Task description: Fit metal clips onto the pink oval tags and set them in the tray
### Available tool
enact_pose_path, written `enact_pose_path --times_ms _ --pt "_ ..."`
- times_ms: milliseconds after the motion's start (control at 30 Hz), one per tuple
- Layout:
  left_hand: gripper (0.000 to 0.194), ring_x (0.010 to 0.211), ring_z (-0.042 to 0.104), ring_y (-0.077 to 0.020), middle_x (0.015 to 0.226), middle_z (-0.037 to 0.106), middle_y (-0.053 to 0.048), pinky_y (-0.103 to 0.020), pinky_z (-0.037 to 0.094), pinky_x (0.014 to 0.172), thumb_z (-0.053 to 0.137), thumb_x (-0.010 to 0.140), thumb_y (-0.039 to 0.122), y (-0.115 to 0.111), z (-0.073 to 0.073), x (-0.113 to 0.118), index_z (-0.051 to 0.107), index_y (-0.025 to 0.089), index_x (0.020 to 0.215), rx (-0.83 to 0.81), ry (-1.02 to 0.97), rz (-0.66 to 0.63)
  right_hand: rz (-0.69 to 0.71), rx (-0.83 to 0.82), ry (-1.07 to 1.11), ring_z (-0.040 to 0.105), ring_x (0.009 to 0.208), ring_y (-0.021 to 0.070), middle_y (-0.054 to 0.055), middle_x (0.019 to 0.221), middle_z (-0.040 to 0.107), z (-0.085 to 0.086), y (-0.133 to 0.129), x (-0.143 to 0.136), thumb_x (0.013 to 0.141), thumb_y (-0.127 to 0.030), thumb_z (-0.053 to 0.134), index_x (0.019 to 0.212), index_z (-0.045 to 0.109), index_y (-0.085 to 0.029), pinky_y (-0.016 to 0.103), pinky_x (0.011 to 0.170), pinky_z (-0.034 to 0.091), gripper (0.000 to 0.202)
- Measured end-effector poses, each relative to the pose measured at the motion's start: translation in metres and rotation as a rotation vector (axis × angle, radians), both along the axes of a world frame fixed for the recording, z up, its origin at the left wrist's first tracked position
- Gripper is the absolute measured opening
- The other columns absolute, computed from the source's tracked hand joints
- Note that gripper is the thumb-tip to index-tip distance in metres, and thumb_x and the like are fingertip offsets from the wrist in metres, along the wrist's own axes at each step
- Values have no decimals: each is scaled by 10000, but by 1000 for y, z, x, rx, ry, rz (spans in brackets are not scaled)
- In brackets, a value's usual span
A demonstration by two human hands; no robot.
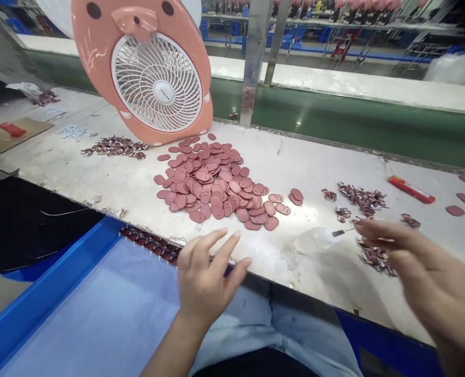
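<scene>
My left hand hovers at the table's front edge, fingers spread and nothing seen in them. In front of it lies a large heap of flat reddish-brown oval pieces, some with small holes. Slightly blurred, my right hand reaches over the right side of the table, its fingers stretched out and the thumb apart. Its fingertips are close to small brown-and-white pieces lying in loose clusters. Between the hands a translucent squeeze bottle lies on its side, its thin needle tip pointing at my right fingertips.
A pink animal-shaped fan stands behind the heap. A blue bin at lower left holds rows of dark brown pieces along its far edge. A red tube-like packet lies at right. A metal post rises beside the green conveyor belt.
</scene>
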State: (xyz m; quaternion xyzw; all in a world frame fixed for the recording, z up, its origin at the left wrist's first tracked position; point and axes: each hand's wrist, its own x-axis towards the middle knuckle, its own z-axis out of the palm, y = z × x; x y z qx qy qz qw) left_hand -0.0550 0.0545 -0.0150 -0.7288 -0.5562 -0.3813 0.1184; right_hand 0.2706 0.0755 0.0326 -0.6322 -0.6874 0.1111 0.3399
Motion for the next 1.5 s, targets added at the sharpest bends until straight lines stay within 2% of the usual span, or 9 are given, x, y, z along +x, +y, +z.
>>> enact_pose_path --times_ms 200,400,500,633,867,1033,1133,1333,1500 --pt "627 1157 600 -333 1283 710 -132 -453 302 1027 644 815 649 12 14 23 693 162 1206 -207 139 -210 64 4 -16 599 1002 347 125 1102 658 -27 -13 -50 874 -594 642 1258 583 -238 495 780 509 527" --pt "400 1147 657 -295 1207 759 -86 -442 223 1088 714 848 472 4 12 26 688 194 1134 -144 52 -254 71 -33 28 552 905 297 76 912 615 -29 0 -67 899 -518 637 980 612 -226 440 797 451 304" --pt "430 1092 683 -267 1215 757 -65 -428 212 1079 712 865 434 5 17 28 656 211 1228 -184 50 -302 79 -54 135 586 897 278 68 926 623 -26 -6 -69 922 -470 620 1017 606 -226 396 764 464 262" --pt "224 864 714 -170 1026 810 13 -367 340 935 674 892 135 -6 12 22 712 256 1077 -166 13 -396 133 -86 388 614 764 220 56 943 614 -24 -27 -70 994 -447 465 1174 523 -230 338 631 504 288" --pt "355 817 752 -180 946 817 -7 -312 532 795 637 875 52 -23 7 26 668 263 1158 -222 -444 -289 214 -233 730 516 552 114 -22 786 556 -16 -46 -93 937 -382 626 1060 522 -245 224 470 470 211" --pt "157 750 769 -209 787 810 -22 -294 594 738 738 845 278 -32 38 42 734 231 995 -756 -1160 -174 275 -418 867 564 610 132 -12 792 625 -8 -43 -109 867 -391 727 1059 526 -234 232 516 480 319" --pt "136 692 753 -191 732 796 -23 -266 593 677 788 799 324 -39 39 44 766 242 904 -890 -1377 -232 304 -506 968 570 622 131 -13 777 640 -7 -43 -113 844 -376 756 1052 512 -234 238 556 482 350" --pt "548 860 729 -177 975 800 8 -247 574 792 941 569 282 -52 13 45 759 380 1077 -483 -1216 -439 285 -638 1215 460 500 73 -57 721 566 -15 -53 -129 834 -465 734 1079 453 -259 155 410 348 426" --pt "395 864 727 -180 980 803 -25 -251 572 795 865 700 329 -56 7 45 771 329 1084 -335 -1094 -473 271 -762 1256 417 455 70 -59 700 537 -17 -63 -129 864 -555 663 1151 422 -253 172 396 335 481"
